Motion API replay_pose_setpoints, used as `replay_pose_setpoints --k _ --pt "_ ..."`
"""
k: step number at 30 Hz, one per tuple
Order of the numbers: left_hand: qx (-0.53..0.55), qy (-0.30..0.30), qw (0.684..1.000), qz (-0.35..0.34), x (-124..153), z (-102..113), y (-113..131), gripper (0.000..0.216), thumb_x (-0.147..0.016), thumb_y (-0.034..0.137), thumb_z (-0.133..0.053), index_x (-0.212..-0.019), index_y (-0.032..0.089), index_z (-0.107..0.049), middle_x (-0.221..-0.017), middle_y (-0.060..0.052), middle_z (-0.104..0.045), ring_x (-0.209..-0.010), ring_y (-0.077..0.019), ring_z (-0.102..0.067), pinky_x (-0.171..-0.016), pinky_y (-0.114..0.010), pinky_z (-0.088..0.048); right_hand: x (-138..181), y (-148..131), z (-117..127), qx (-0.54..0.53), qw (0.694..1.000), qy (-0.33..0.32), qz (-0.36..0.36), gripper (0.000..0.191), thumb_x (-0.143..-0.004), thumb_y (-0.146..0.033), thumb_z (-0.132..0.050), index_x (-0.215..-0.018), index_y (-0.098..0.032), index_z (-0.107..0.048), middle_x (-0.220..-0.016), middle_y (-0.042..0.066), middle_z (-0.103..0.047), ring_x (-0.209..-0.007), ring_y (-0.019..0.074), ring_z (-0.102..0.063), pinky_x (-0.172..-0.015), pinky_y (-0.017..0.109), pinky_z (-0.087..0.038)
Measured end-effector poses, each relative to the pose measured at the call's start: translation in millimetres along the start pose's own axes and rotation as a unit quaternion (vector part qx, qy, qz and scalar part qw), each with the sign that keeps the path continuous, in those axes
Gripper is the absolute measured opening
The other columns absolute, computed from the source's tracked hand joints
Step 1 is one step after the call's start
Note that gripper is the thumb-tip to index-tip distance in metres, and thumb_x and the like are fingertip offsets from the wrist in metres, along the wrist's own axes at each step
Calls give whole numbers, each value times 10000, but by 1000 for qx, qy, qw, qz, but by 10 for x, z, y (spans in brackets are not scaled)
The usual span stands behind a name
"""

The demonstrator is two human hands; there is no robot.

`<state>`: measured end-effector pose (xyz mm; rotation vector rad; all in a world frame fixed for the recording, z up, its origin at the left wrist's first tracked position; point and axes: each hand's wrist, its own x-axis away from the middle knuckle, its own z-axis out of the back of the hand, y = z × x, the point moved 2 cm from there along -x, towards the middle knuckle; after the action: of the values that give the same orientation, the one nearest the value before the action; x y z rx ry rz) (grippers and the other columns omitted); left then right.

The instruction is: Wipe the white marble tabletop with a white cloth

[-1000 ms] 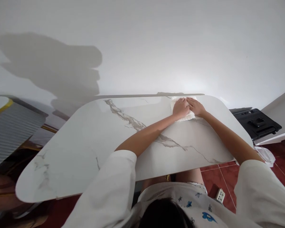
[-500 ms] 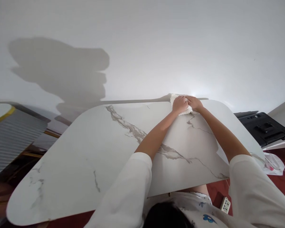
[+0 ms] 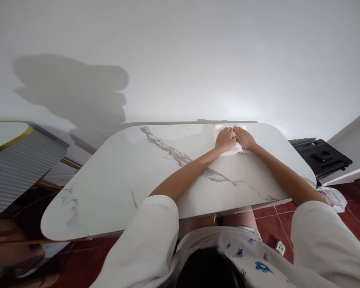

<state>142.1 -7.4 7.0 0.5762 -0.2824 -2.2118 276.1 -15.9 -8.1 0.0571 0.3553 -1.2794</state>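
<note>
A thin, crumpled white cloth (image 3: 236, 149) lies on the white marble-patterned table (image 3: 108, 188), close to its far edge by the wall. Both hands are on the cloth, side by side and touching at the fingers. My left hand (image 3: 226, 139) presses down on its left half, fingers bent over it. On the right half rests my right hand (image 3: 245, 139), its fingers angled toward the left hand and closed on the cloth. The hands cover the middle of the cloth; its edges show above, to the left and below them.
A white wall (image 3: 180, 60) rises just behind the table. At the right stands a black case (image 3: 324, 156), with a plastic bag (image 3: 333, 199) below it. A ribbed grey cabinet (image 3: 24, 168) is at the left. On the red tiled floor lies a power strip (image 3: 279, 247).
Both hands and the cloth have drawn back slightly from the table's far edge toward me. The camera view has shifted too, showing more of my body and the floor.
</note>
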Motion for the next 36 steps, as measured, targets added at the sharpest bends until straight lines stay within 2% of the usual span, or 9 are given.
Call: replay_pose_setpoints --k 6,10,13,16,19,23,30,36 --pt "24 -30 999 12 775 163 403 508 -896 176 -344 -1379 25 -386 -1468 -143 -408 -1388 -250 -302 -1188 -333 -188 740 -342 97 -11 1000 9 24 527 -938 -285 -274 -1445 -184 -378 -1484 74 -418 -1385 266 -350 -1138 502 -321" --pt "45 -73 996 23 1274 227 688 562 -891 194 -329 -1426 22 -322 -1525 -141 -323 -1432 -261 -228 -1202 -380 -181 1320 -662 257 3 1000 6 27 538 -943 -287 -278 -1457 -150 -356 -1493 100 -398 -1393 273 -334 -1132 506 -331" --pt "60 -82 995 17 1527 209 870 558 -893 223 -314 -1422 49 -333 -1524 -146 -323 -1434 -279 -226 -1188 -438 -214 1671 -839 386 10 1000 3 26 537 -950 -287 -276 -1459 -137 -350 -1493 110 -397 -1392 261 -337 -1128 487 -340" --pt "76 -82 994 7 1626 156 992 556 -886 219 -314 -1428 97 -335 -1533 -123 -316 -1439 -266 -220 -1182 -450 -223 1865 -880 469 12 1000 4 17 536 -953 -296 -279 -1465 -153 -344 -1493 104 -397 -1392 250 -339 -1127 472 -344" --pt "76 -84 994 3 1576 101 1035 571 -877 207 -319 -1429 62 -333 -1536 -128 -306 -1444 -255 -208 -1194 -414 -193 1880 -800 482 11 1000 6 10 540 -940 -284 -299 -1463 -161 -351 -1485 99 -412 -1391 249 -341 -1128 467 -343" --pt "71 -83 994 5 1327 46 968 586 -876 206 -321 -1438 39 -323 -1536 -124 -306 -1446 -247 -203 -1199 -379 -169 1653 -588 425 4 1000 8 7 540 -923 -261 -307 -1450 -160 -377 -1478 88 -426 -1385 251 -351 -1141 464 -325" --pt "65 -33 997 28 604 -2 610 532 -864 178 -356 -1377 47 -412 -1466 -130 -416 -1398 -235 -299 -1180 -344 -206 836 -93 245 -30 1000 -3 9 525 -917 -294 -331 -1430 -216 -409 -1475 33 -436 -1375 253 -367 -1137 468 -326" --pt "48 13 999 16 -12 -63 227 423 -853 161 -375 -1243 75 -513 -1333 -145 -534 -1284 -240 -427 -1122 -354 -292 138 232 95 -48 999 -11 -4 519 -911 -297 -325 -1405 -194 -447 -1472 34 -439 -1377 260 -359 -1147 471 -301"
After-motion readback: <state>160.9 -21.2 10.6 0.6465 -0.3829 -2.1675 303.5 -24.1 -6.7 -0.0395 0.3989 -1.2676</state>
